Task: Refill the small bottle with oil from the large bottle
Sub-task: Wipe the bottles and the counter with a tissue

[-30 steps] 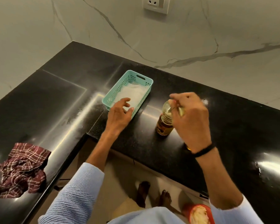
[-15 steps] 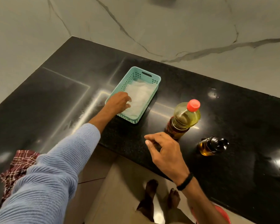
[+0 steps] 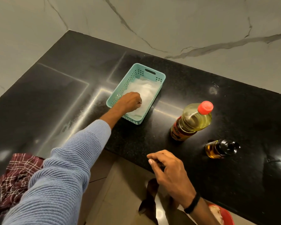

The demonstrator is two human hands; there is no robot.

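Teal basket [image 3: 155, 73] on black countertop [image 3: 234, 111], white tissue [image 3: 146, 90] inside. Large oil bottle [image 3: 191, 120] upright to the right of the basket, red cap on, yellow oil nearly up to the neck. Small bottle [image 3: 221, 148] near it, closer to the counter edge, not touching; amber oil in lower part, dark top. Left hand [image 3: 131, 101] in basket, fingers curled down, gripping the tissue. Right hand [image 3: 169, 171] over counter edge, fingers loosely curled, holds nothing. Checked cloth [image 3: 15, 176] far left.

Dim warm light, glare streaks on counter [image 3: 81, 98], wide-angle edge distortion.
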